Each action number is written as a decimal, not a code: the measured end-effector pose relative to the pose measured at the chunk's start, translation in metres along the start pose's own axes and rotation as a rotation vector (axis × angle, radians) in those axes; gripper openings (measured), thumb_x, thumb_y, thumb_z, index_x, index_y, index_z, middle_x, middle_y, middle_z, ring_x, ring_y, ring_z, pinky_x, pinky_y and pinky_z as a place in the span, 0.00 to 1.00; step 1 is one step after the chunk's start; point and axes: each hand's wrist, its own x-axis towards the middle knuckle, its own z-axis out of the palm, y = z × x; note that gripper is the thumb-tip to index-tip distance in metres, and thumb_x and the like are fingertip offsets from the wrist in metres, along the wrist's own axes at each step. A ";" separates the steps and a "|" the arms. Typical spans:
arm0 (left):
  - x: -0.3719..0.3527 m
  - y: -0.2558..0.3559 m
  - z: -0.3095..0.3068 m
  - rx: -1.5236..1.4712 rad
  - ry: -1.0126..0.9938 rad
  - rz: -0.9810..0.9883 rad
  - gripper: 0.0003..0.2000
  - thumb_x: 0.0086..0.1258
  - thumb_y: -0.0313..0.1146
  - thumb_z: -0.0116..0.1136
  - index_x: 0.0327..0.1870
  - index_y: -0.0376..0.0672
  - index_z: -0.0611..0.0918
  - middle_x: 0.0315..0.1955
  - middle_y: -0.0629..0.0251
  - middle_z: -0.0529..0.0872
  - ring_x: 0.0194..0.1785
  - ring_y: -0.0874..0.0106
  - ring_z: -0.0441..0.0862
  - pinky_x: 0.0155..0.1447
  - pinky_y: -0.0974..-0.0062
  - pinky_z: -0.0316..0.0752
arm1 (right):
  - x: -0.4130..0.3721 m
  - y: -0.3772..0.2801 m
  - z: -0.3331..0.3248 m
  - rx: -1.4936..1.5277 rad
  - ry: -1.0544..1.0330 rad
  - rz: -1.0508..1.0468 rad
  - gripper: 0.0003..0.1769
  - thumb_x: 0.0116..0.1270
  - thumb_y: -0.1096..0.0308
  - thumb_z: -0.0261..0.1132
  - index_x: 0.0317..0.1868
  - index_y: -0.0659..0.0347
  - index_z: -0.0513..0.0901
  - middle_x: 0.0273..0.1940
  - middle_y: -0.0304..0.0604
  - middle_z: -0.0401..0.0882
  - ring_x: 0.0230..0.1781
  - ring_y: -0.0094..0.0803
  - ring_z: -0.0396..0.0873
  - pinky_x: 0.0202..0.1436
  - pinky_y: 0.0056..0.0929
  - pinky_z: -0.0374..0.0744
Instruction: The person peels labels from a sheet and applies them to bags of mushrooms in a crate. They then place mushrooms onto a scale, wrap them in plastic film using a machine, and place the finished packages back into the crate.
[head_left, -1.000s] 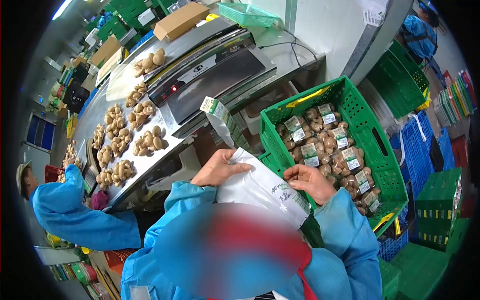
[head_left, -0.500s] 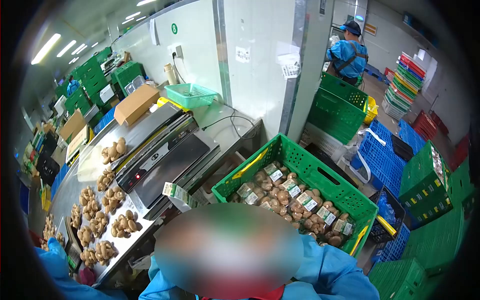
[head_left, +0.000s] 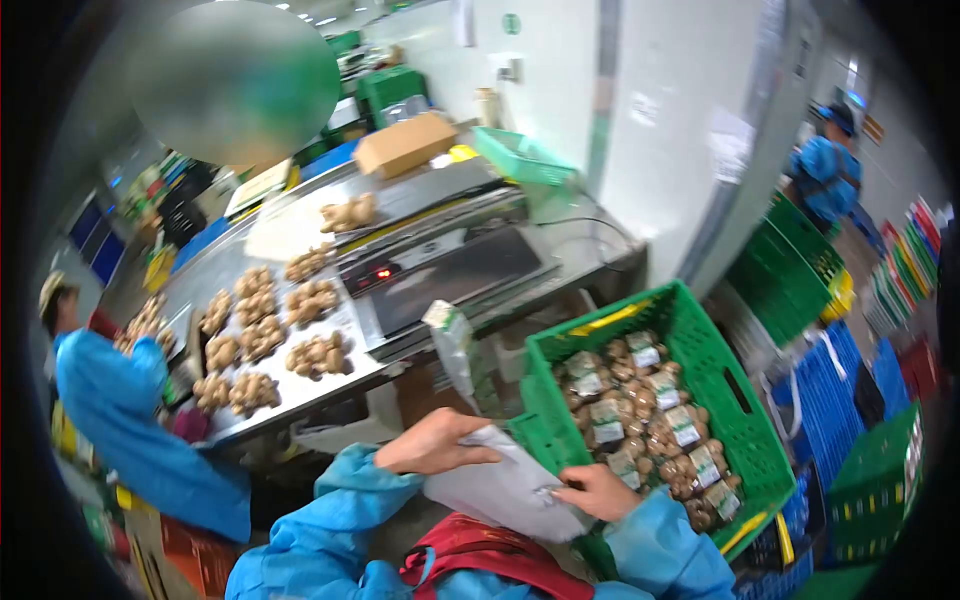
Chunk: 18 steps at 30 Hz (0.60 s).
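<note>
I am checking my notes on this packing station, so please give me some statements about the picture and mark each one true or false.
1. The left hand and the right hand both hold the white bag. True.
2. The green crate is empty. False: it holds labelled mushroom packs.
3. Mushroom heaps lie on the metal table. True.
4. The cardboard box sits inside the crate. False: it stands on the table, beyond the sealing machine.

Green crate, sealer, mushroom piles
</note>
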 end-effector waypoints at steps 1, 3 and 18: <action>-0.001 -0.003 0.000 -0.007 -0.012 -0.014 0.12 0.61 0.38 0.64 0.40 0.39 0.82 0.28 0.55 0.84 0.30 0.65 0.81 0.37 0.69 0.74 | 0.000 -0.001 0.005 0.016 -0.015 0.024 0.15 0.61 0.60 0.63 0.32 0.67 0.75 0.19 0.48 0.68 0.21 0.29 0.67 0.27 0.32 0.67; 0.001 -0.012 -0.001 -0.051 -0.025 0.015 0.13 0.62 0.38 0.63 0.40 0.38 0.82 0.29 0.54 0.84 0.31 0.62 0.81 0.38 0.68 0.74 | -0.001 -0.003 0.012 0.017 -0.014 0.093 0.15 0.61 0.61 0.64 0.31 0.68 0.75 0.18 0.44 0.66 0.21 0.23 0.66 0.26 0.28 0.66; -0.055 -0.110 -0.094 -0.530 0.332 0.065 0.24 0.63 0.34 0.61 0.60 0.37 0.70 0.51 0.60 0.78 0.55 0.73 0.73 0.61 0.71 0.67 | 0.076 -0.088 0.004 -0.144 0.301 0.137 0.09 0.59 0.68 0.63 0.31 0.69 0.79 0.25 0.39 0.76 0.27 0.21 0.72 0.31 0.25 0.71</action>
